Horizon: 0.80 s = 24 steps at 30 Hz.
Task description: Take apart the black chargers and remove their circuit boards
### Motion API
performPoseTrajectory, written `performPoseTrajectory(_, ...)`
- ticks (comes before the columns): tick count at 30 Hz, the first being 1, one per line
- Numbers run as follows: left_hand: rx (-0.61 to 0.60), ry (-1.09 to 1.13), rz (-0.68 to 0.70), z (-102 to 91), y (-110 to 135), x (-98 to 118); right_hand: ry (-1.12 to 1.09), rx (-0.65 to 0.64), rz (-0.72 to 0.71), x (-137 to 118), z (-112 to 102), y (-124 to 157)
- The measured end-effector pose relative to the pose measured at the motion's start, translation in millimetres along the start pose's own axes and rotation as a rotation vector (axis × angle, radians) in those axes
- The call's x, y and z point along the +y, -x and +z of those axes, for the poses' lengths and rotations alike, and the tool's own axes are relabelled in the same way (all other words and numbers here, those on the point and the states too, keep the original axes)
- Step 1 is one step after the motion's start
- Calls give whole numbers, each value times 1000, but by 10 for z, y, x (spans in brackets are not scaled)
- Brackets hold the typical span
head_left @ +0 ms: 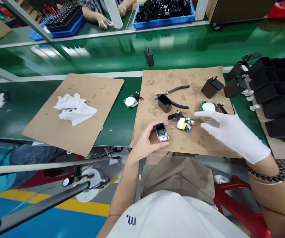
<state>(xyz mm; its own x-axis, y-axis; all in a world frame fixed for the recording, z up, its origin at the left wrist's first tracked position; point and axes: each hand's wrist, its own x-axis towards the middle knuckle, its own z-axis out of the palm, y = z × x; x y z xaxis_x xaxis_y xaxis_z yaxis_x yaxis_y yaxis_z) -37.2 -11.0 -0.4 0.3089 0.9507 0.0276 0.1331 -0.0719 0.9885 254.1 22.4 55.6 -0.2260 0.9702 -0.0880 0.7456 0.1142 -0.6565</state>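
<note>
My bare left hand (146, 140) grips a small charger housing (161, 132), its shiny dark hollow facing up. In a white glove, my right hand (228, 132) hovers at the right of the cardboard with fingers stretched and thumb apart, holding nothing. Just beyond its fingertips lies a green circuit board (208, 106) with a round white pad. A second circuit board (185, 124), with white and yellow parts and a black end piece, rests between my hands. Farther back, an open black housing (164, 103) sits against the pliers (178, 89), whose handles are spread.
Black plug chargers (212, 88) stand at the back right, beside rows of black housings (281, 105). Another charger (148, 57) stands on the green belt. White cloth (74, 107) lies on the left cardboard. Another person's hand (103, 21) is across the belt, near a blue tray (164, 22).
</note>
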Motion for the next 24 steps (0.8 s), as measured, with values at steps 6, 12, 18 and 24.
performPoseTrajectory(6,2,9,13,14,-10,15,271,97,-38,-102,102,116)
performPoseTrajectory(12,9,-11,18,15,-20,-3,487,0,-285,-301,428,-234)
performPoseTrajectory(18,-12,-39,37,-19,-24,4,-436,-142,-155,-155,196,-341)
performPoseTrajectory(24,55,-26,45,55,-31,-18,-1209,-167,91,-112,273,-126)
